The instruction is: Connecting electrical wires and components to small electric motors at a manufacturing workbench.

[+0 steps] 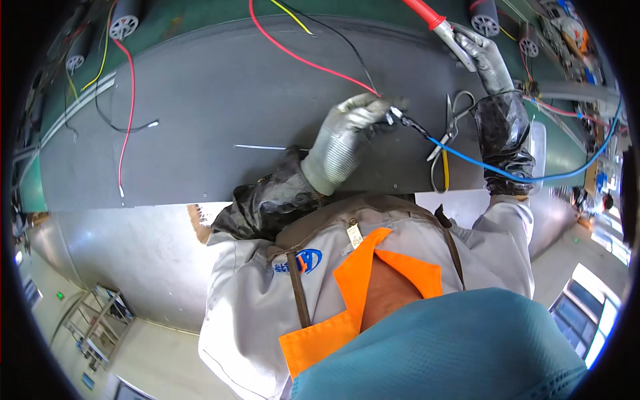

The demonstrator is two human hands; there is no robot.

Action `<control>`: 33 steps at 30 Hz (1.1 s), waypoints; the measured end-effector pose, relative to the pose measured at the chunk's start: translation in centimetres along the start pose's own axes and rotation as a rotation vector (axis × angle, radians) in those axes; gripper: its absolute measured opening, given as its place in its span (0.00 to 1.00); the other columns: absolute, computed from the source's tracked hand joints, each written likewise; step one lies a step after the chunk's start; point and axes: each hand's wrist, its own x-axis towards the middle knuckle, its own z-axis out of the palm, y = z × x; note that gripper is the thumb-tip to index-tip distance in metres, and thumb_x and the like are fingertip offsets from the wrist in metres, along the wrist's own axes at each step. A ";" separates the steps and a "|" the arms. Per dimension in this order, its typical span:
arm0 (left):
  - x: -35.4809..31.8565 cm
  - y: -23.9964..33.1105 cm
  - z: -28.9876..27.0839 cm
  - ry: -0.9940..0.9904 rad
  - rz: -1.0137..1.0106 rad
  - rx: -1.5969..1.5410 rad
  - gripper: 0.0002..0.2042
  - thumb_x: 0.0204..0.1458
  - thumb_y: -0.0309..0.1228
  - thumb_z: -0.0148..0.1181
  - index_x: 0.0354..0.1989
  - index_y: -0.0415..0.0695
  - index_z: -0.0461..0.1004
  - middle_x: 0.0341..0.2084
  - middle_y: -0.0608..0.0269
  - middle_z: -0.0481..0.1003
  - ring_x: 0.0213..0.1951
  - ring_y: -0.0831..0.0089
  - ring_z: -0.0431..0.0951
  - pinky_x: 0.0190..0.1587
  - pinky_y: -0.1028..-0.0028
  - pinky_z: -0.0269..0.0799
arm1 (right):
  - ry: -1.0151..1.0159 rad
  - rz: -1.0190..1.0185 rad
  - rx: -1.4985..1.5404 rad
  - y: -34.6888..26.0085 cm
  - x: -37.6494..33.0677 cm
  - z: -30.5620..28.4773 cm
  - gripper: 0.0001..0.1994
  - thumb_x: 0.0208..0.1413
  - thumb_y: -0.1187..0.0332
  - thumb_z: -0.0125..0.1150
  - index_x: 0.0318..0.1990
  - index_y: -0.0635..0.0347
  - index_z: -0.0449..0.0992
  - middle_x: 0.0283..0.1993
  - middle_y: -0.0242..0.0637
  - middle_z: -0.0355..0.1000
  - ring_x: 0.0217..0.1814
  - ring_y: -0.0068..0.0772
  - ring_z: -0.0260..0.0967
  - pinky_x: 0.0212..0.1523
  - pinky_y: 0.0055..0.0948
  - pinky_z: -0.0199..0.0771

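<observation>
My left hand (347, 130), in a grey coated glove, is closed with fingertips pinching the ends of a red wire (313, 63) and a black wire (353, 50). Right at those fingertips lies the pale end of a blue cable (480, 162) with a black sleeve (415, 125); whether the fingers touch it I cannot tell. At the upper right, my right hand (485, 63), gloved alike, is wrapped round a slim tool with a silver-grey body (459, 48) and a red end (427, 12). Its exact kind is unclear. Scissors (453, 120) lie between the hands.
The dark grey mat (200, 87) bears a thin pale rod (257, 147) and a loose red wire (130, 100) at left. Motor-like cylinders (125, 23) stand along the far edge. A clear plastic box (537, 143) sits beside my right forearm. The blue cable loops across the right side.
</observation>
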 end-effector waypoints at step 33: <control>0.7 -0.6 -1.4 -0.141 0.258 0.552 0.20 0.71 0.42 0.48 0.59 0.36 0.69 0.55 0.52 0.77 0.49 0.68 0.80 0.50 0.67 0.77 | 0.206 -0.320 -0.485 0.4 -18.5 1.9 0.47 0.42 0.65 0.80 0.72 0.56 0.63 0.67 0.44 0.70 0.62 0.44 0.72 0.61 0.45 0.71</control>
